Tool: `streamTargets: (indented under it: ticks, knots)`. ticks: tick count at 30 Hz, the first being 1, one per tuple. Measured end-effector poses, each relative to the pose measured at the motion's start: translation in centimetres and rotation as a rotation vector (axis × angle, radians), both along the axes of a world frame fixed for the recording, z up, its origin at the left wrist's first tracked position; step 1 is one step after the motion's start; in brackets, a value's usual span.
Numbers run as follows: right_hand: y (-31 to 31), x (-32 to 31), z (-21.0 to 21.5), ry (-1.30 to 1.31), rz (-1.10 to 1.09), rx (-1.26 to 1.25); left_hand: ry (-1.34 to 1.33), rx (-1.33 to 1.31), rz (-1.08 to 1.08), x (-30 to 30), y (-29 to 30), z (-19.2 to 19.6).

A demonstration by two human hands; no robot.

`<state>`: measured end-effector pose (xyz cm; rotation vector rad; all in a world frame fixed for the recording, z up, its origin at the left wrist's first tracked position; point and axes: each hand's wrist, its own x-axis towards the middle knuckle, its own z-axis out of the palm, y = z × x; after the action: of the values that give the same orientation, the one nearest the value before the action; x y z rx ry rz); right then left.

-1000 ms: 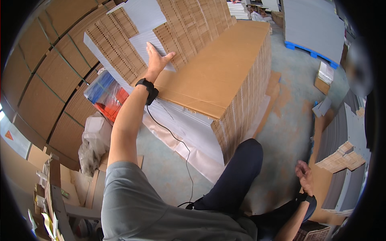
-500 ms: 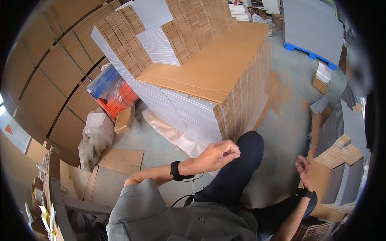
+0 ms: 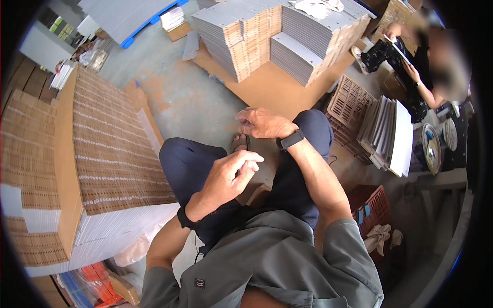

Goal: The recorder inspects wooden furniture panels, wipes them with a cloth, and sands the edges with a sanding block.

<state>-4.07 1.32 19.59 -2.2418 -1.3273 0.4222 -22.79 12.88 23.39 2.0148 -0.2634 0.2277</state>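
Observation:
I am sitting with my legs in dark blue trousers (image 3: 190, 159) crossed. My left hand (image 3: 229, 174), with a black band at the wrist, hovers over my lap with its fingers curled in and nothing visible in them. My right hand (image 3: 263, 123), wearing a black watch (image 3: 290, 139), rests with spread fingers on my raised knee, just above a sandalled foot (image 3: 239, 142). The two hands are close together but apart. A tall stack of flat brown cardboard sheets (image 3: 102, 154) stands at my left.
Stacks of grey sheets (image 3: 287, 41) sit on a brown board ahead. Brown plastic crates (image 3: 354, 102) and leaning white sheets (image 3: 398, 138) are at my right, with a red crate (image 3: 375, 205) and rag below. Another person (image 3: 411, 66) sits at upper right. Bare concrete floor (image 3: 190, 102) lies ahead.
My left hand came off the cardboard stack and down to my lap. My right hand rose from beside my leg to my knee. The view swung toward the right.

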Motion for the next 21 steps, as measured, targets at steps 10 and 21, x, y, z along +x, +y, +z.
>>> streamTargets:
  ticks: [10, 21]
  knots:
    - [-11.9, -2.1, 1.7, 0.025, -0.346, 0.223, -0.029, -0.56, -0.003, 19.9, -1.3, 2.1]
    - [-31.8, -18.5, -4.3, -0.341, -1.552, 0.218, 0.312, -0.554, -0.106, 24.7, -2.9, -2.9]
